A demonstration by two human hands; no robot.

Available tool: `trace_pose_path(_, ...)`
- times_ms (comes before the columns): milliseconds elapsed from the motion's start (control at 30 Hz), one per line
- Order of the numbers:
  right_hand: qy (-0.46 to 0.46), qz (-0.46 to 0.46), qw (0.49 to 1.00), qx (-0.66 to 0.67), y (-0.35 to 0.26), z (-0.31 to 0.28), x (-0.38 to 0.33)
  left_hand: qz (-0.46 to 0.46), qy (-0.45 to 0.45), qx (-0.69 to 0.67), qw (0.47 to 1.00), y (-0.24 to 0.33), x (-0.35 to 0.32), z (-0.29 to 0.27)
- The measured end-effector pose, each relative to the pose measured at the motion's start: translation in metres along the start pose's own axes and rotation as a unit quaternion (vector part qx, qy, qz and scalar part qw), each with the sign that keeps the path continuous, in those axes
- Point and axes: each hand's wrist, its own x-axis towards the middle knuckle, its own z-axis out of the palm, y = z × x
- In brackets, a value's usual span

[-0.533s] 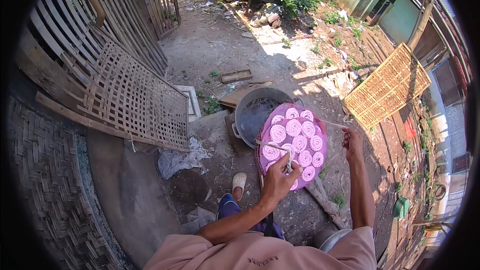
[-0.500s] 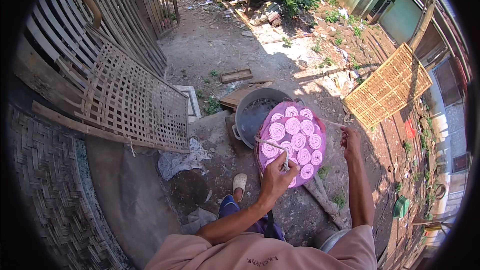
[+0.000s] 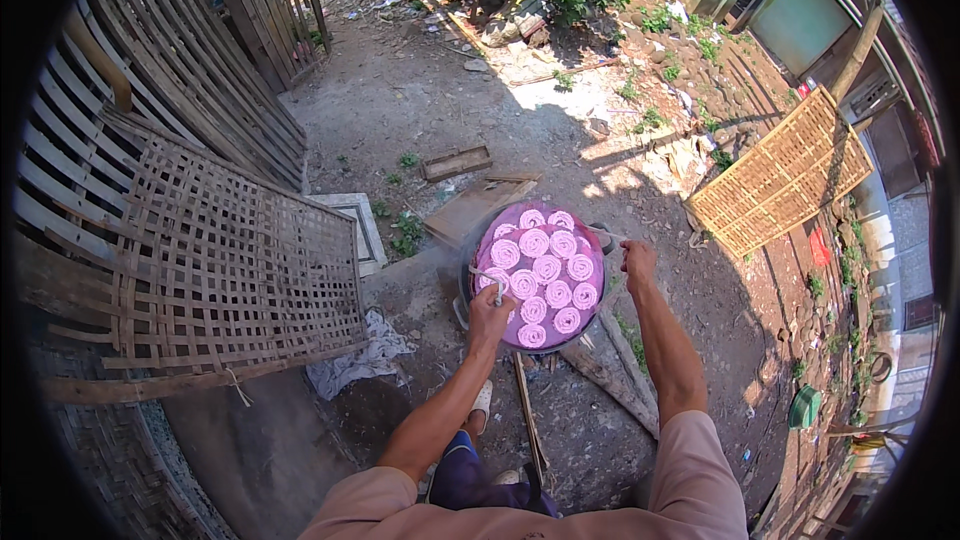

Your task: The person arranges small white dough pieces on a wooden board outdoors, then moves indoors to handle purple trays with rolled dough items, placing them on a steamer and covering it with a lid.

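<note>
A round purple steaming tray point(image 3: 513, 251) carries several pink coiled swirls that look like pressed noodles point(image 3: 546, 269). It sits level over the big grey pot point(image 3: 464, 285), covering nearly all of its mouth; a bit of rim and handle shows at the left. My left hand point(image 3: 489, 318) is closed on a pale cord point(image 3: 499, 294) above the tray's near left side. At the right, just beyond the tray's edge, my right hand point(image 3: 638, 262) is closed too. The cord it held a moment ago is hard to see now.
Logs point(image 3: 612, 380) and a thin stick point(image 3: 528, 415) lie by the pot, near my feet. Wooden boards point(image 3: 470, 208) rest behind it. A woven bamboo panel point(image 3: 235, 250) leans at the left, another bamboo rack point(image 3: 785, 178) at the right. A crumpled cloth point(image 3: 375, 350) lies left.
The tray has moved left and away from me, from beside the pot to over it. Both hands moved left with it. The pot's inside, visible before, is now covered.
</note>
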Motion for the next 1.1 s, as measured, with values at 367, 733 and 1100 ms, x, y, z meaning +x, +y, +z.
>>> trace_pose_path(367, -0.029, -0.062, 0.997, -0.036, 0.067, 0.043, 0.056, 0.012, 0.0, 0.1, 0.995, -0.065, 0.076, 0.013)
trace_pose_path(733, -0.194, -0.254, 0.902, -0.29, 0.106, 0.089, -0.046, 0.12, -0.179, 0.413, 0.885, -0.105, 0.047, 0.062)
trace_pose_path(1100, -0.187, 0.08, 0.865, -0.459, 0.284, -0.119, -0.322, -0.121, -0.11, 0.52, 0.838, -0.183, -0.192, -0.24)
